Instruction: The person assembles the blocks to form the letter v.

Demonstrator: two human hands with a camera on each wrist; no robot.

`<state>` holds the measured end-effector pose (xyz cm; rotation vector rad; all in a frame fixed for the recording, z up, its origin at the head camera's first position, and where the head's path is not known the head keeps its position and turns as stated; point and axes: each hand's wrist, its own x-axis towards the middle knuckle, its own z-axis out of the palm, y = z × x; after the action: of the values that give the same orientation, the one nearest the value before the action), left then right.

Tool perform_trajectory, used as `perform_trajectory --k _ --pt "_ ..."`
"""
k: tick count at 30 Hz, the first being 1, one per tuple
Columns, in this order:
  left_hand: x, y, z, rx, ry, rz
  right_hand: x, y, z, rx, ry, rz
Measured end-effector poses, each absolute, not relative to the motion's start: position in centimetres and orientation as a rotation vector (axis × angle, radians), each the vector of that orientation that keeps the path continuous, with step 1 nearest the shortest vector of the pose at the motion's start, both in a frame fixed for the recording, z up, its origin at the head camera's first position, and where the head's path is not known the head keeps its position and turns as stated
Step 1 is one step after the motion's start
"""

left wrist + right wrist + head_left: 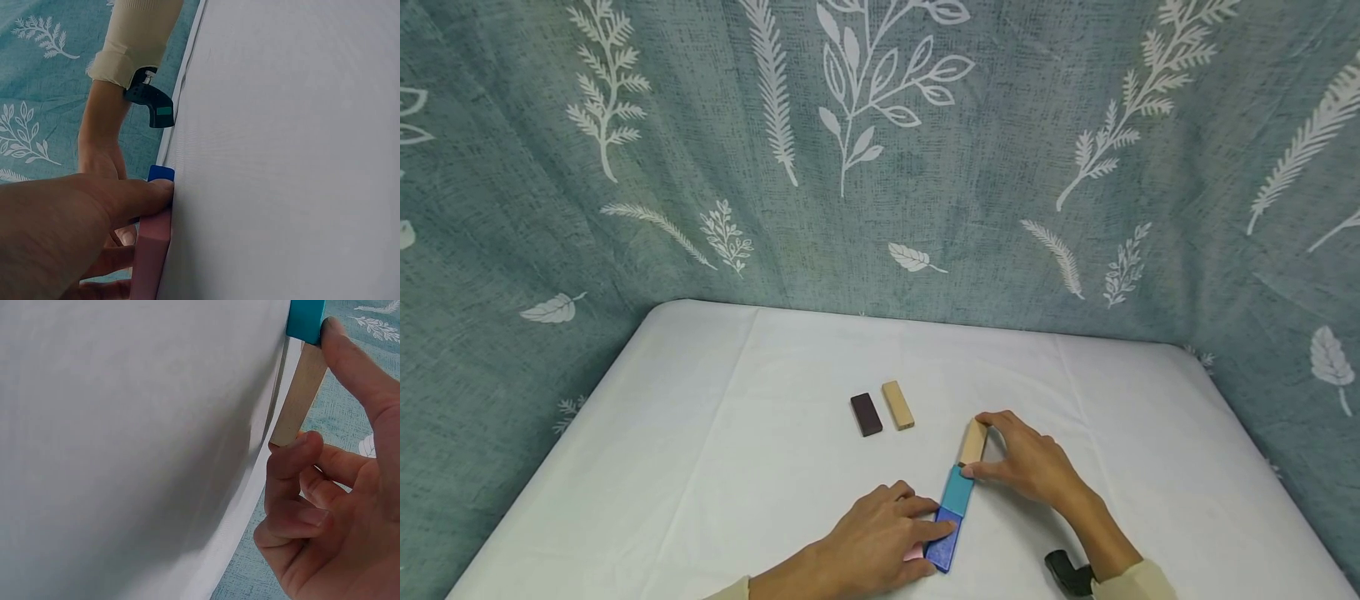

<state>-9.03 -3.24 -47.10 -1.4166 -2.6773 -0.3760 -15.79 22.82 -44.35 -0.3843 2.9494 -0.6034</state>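
Right grip (1033,461) pinches the tan wooden block (974,443), one o'clock from the teal block (957,492); left grip (880,535) clasps the blue block (942,552). Aligning, apparently; next wants gentle release!

I count on the table (595,508): 2 tan blocks (973,443) (898,406), 1 teal (957,492), 1 blue (943,550), 1 pink (151,256), 1 dark brown (867,415); 2 hands (880,537) (1033,462).

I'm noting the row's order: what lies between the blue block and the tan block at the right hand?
A turquoise block lies between the blue block and the tan block, as the head view shows.
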Motion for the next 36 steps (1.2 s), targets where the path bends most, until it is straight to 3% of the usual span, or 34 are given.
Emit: perform_trajectory --k 36 --pt "-9.05 -3.23 -47.32 -1.408 -2.633 -0.374 -15.88 23.35 -44.56 -0.376 2.921 -0.596"
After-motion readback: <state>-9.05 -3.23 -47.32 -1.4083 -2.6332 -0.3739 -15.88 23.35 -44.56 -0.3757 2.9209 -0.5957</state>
